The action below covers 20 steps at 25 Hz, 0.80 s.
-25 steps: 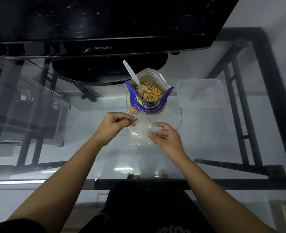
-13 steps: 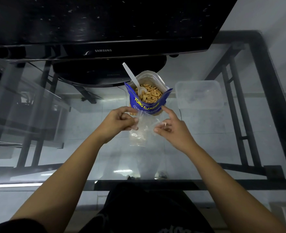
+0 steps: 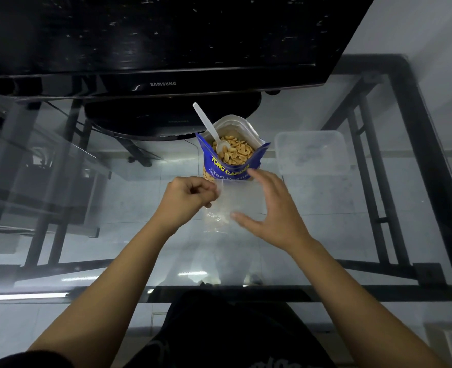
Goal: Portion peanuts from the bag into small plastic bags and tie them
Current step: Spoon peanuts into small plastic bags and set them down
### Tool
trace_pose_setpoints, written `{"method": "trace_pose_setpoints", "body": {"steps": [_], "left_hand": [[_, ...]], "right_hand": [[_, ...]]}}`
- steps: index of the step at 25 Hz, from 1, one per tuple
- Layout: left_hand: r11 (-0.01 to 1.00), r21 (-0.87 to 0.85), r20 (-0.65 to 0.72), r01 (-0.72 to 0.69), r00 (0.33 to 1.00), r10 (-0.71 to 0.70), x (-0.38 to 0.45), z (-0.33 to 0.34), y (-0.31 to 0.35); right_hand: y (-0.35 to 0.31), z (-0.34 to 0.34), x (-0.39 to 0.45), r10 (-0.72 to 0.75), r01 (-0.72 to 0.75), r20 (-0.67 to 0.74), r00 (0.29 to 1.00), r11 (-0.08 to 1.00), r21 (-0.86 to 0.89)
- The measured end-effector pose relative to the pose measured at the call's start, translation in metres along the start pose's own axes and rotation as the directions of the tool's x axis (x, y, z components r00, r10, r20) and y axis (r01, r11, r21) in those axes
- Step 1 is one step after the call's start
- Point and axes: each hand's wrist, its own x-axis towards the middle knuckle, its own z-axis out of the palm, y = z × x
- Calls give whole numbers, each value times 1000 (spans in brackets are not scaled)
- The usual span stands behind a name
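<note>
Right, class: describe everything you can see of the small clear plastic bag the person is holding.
The small plastic bag is thin, clear, slightly cloudy film, held up above the glass table just in front of the blue peanut bag. Its top edge is spread wide and looks straight; its lower part is crinkled and catches light. No peanuts show inside it. The left hand pinches its upper left corner; the right hand, fingers spread, is at its right side, thumb against the front.

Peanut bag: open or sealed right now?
Open. The peanut bag stands upright with its top spread, peanuts showing inside and the white spoon stuck into them.
</note>
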Motion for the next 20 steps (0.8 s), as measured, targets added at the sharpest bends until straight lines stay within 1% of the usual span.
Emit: {"method": "trace_pose_setpoints", "body": {"steps": [1, 2, 3, 6, 8, 12, 15, 16, 17, 18, 19, 20], "left_hand": [[999, -41, 22, 13, 1000, -12, -1, 1, 5], [997, -70, 37, 22, 999, -19, -3, 1, 9], [996, -87, 47, 27, 999, -23, -3, 2, 13], [993, -114, 90, 21, 996, -11, -4, 4, 22], [993, -114, 119, 12, 993, 2, -4, 4, 24], [997, -81, 148, -5, 989, 17, -1, 5, 24], [996, -84, 198, -7, 980, 23, -6, 5, 29], [996, -81, 180, -44, 982, 58, -8, 4, 31], [990, -77, 101, -117, 987, 124, -7, 4, 32], [978, -68, -45, -199, 980, 196, -4, 1, 34], [966, -72, -222, -249, 948, 228, 4, -3, 36], [962, -82, -371, -259, 904, 212, 16, -8, 40]], "right_hand": [[-3, 2, 0, -71, 72, 22, 997, 993, -91], [-3, 4, 1, -105, 108, 31, 994, 981, -159], [-4, 6, 3, -114, 116, 21, 993, 975, -191], [-4, 9, 6, -145, 129, -69, 987, 972, -195], [-4, 8, 7, -174, 155, -118, 978, 975, -160], [-2, 2, 5, -179, 171, -145, 973, 983, -65], [-5, 0, 4, -89, 98, -119, 989, 992, 73], [-6, -1, 4, -45, 60, -116, 992, 990, 128], [-5, -2, 5, -5, 29, -129, 992, 983, 180], [-5, -3, 6, 28, 9, -155, 988, 973, 231], [-4, -4, 7, 60, -6, -182, 981, 959, 283], [-4, -6, 9, 92, -20, -206, 974, 944, 330]]}}
